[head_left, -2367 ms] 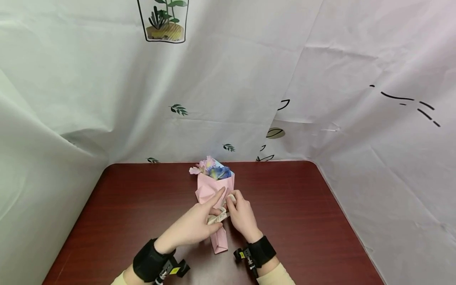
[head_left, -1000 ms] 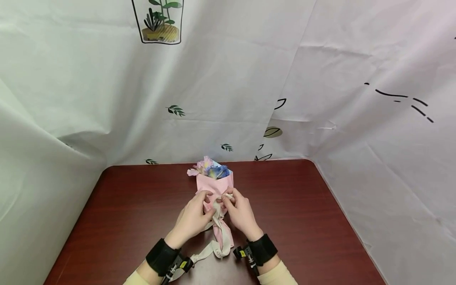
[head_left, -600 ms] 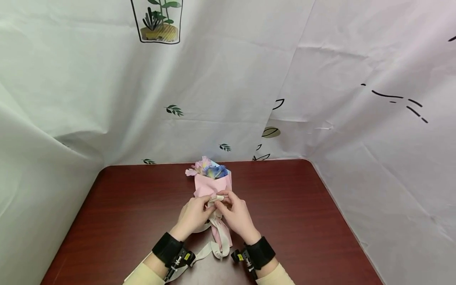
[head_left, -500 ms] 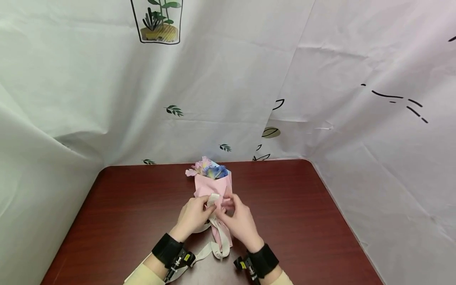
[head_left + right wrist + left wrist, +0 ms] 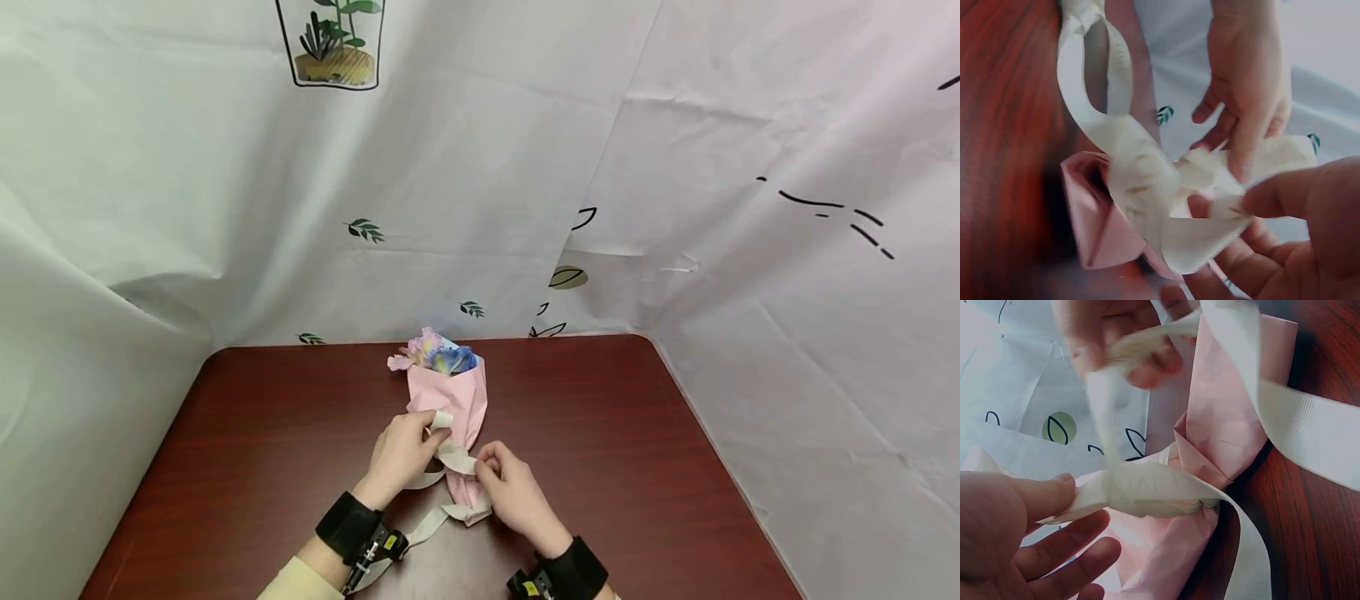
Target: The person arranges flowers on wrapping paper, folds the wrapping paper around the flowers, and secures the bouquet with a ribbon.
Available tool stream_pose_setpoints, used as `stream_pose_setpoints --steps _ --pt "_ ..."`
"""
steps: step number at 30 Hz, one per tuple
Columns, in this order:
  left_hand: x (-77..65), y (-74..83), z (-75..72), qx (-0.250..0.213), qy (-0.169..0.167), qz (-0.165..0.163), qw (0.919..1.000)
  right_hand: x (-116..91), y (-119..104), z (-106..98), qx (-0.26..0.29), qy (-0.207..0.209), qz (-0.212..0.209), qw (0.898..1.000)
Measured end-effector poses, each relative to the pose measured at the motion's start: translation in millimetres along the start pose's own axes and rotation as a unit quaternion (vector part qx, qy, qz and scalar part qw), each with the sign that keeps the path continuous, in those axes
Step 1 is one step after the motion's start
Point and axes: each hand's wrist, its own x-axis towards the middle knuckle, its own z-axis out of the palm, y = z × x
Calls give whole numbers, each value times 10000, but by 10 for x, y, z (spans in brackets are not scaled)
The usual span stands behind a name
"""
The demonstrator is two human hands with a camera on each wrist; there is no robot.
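Observation:
A small bouquet wrapped in pink paper [image 5: 450, 387] lies on the table, pink and blue flowers [image 5: 452, 359] showing at its far end. White ribbon [image 5: 1154, 484] circles the narrow part of the wrap, gathered in a knot in the left wrist view. My left hand [image 5: 399, 450] pinches a ribbon end between thumb and forefinger, left of the wrap. On the near right side, my right hand [image 5: 513, 492] pinches another stretch of ribbon, drawn across the paper. Seen from the right wrist, a folded ribbon loop [image 5: 1200, 240] sits at the right thumb and fingers.
A long ribbon tail [image 5: 427, 527] trails from the bouquet's stem end over the dark red table [image 5: 600, 433] toward the left wrist strap [image 5: 349, 528]. A white printed curtain [image 5: 480, 167] hangs behind the table's far edge.
The left hand came in from over the wrap to pinch the ribbon end. The right hand moved from the ribbon up by the wrap down to the near right, drawing ribbon with it.

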Motion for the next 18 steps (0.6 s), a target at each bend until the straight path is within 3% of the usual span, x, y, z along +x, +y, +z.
stream_pose_setpoints --steps 4,7,9,12,15,18 --pt "-19 -8 -1 42 94 82 9999 55 -46 -139 1383 -495 289 9887" --pt "-20 -32 9 131 216 120 9996 80 -86 -251 1719 -821 482 9805" --pt "-16 -48 10 162 282 89 9994 82 -117 -345 1317 -924 488 9858" --pt "-11 -67 4 179 331 38 9993 67 -163 -531 100 -1002 303 9945" --pt "-7 -72 -8 158 342 9 9993 48 -214 -750 -1046 -936 58 9901" --pt "-7 -73 -17 121 362 -9 9993 13 -286 -948 -1776 -791 50 9809"
